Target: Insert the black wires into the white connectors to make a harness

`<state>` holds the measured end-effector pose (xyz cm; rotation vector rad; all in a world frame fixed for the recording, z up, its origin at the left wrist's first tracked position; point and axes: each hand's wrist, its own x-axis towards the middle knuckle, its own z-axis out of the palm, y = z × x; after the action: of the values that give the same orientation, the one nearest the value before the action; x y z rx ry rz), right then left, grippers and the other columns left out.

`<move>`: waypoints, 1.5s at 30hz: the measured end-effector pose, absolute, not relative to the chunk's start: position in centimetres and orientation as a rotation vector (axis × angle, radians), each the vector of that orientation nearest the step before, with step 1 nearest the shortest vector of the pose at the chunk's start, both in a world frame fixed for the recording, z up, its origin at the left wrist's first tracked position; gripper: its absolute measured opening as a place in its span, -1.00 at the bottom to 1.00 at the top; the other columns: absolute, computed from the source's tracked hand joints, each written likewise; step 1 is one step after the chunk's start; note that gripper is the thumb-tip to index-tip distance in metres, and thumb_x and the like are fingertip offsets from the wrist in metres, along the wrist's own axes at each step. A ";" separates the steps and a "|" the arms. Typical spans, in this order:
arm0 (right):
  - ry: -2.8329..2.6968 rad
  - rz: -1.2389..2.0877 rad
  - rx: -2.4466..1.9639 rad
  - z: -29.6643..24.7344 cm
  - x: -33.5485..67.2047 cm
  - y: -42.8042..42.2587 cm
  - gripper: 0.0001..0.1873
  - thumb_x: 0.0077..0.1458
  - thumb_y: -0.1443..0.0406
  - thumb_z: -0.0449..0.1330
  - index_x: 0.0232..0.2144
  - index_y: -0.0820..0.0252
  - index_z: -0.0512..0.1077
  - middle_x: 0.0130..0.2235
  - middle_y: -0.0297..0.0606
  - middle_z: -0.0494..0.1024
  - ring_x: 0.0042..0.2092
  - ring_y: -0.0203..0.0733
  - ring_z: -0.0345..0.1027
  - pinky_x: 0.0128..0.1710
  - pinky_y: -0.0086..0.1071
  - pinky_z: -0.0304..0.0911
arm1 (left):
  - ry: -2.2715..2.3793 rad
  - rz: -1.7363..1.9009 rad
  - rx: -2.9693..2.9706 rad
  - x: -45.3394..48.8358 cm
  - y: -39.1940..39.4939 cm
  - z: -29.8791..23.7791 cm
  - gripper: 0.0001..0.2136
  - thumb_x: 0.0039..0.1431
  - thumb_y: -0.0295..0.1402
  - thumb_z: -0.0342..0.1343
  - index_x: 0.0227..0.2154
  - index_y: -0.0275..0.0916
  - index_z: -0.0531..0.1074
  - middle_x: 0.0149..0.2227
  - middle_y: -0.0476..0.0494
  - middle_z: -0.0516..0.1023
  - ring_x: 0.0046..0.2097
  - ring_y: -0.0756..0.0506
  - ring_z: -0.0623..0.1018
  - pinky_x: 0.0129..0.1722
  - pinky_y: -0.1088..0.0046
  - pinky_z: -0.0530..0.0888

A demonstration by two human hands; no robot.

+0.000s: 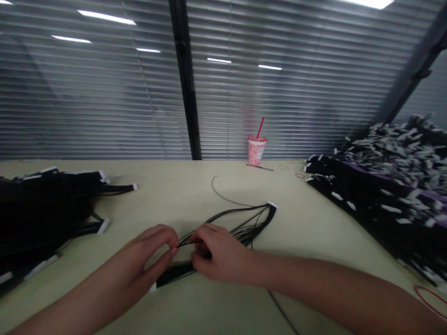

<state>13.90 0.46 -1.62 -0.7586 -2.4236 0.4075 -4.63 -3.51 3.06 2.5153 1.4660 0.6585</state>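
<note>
Beige workbench [195, 186] is holding the work: left hand [150, 251] and right hand [216, 253] are pinching closed on one loose black wire harness [253, 223], big harness heap [391, 186] lying right, smaller harness pile [42, 209] lying left.

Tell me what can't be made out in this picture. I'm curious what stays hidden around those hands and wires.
All from the head view:
The black wire bundle: the left hand and right hand hide where it is gripped.
The white-tipped cable heap on the right: blurred and cut off by the right edge.
The black cable heap on the left: too dark to separate, cut off by the left edge.
</note>
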 end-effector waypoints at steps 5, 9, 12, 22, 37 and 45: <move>-2.405 0.412 -0.786 -1.8 13.9 0.7 -0.80 -0.08 0.37 0.02 -0.31 0.29 0.25 -0.36 -0.24 0.34 -0.28 -0.29 0.19 -0.27 -0.46 0.13 | 1.538 0.568 2.496 -4.3 -3.7 1.7 -0.82 0.14 -0.27 -0.12 -0.39 -0.21 0.32 -0.40 -0.04 0.41 -0.34 -0.02 0.41 -0.34 0.51 0.35; -2.384 0.437 -0.778 -1.9 14.0 0.9 -0.80 -0.11 0.38 0.03 -0.32 0.26 0.22 -0.36 -0.27 0.33 -0.29 -0.31 0.18 -0.29 -0.48 0.12 | 1.578 0.370 2.468 -4.0 -3.6 1.9 -0.80 0.13 -0.30 -0.14 -0.47 -0.23 0.35 -0.47 -0.04 0.42 -0.42 -0.01 0.40 -0.41 0.51 0.32; -2.358 0.481 -0.751 -1.9 14.0 0.9 -0.82 -0.12 0.42 0.04 -0.35 0.25 0.21 -0.38 -0.31 0.33 -0.33 -0.34 0.18 -0.33 -0.50 0.11 | 1.605 0.224 2.403 -4.1 -3.8 2.8 -0.79 0.12 -0.32 -0.15 -0.50 -0.23 0.35 -0.51 -0.01 0.42 -0.46 0.00 0.40 -0.45 0.52 0.30; -2.324 0.581 -0.770 -1.7 14.0 0.7 -0.85 -0.08 0.53 -0.01 -0.40 0.29 0.24 -0.42 -0.31 0.31 -0.38 -0.37 0.12 -0.36 -0.50 0.05 | 1.617 0.442 2.281 -5.7 -5.7 4.0 -0.81 0.12 -0.30 -0.10 -0.44 -0.22 0.37 -0.47 0.00 0.43 -0.45 0.04 0.38 -0.53 0.62 0.28; -2.191 0.708 -0.906 -1.9 13.5 0.5 -0.81 -0.18 0.58 0.01 -0.49 0.27 0.28 -0.48 -0.38 0.31 -0.40 -0.40 0.16 -0.39 -0.53 0.05 | 1.690 0.425 2.324 -6.6 -6.4 4.6 -0.82 0.08 -0.42 -0.11 -0.53 -0.24 0.36 -0.50 0.01 0.41 -0.46 0.04 0.37 -0.47 0.56 0.25; -2.231 0.678 -0.840 -1.5 13.8 -0.4 -0.80 -0.18 0.47 0.10 -0.39 0.24 0.33 -0.38 -0.34 0.36 -0.32 -0.35 0.22 -0.30 -0.49 0.12 | 1.652 0.444 2.350 -6.7 -6.2 4.0 -0.83 0.08 -0.42 -0.12 -0.54 -0.24 0.34 -0.52 0.02 0.39 -0.48 0.05 0.35 -0.48 0.55 0.22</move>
<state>13.79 -0.35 -1.51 -0.8397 -2.2310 0.6776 -6.66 -6.16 3.95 2.3497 1.6521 0.4437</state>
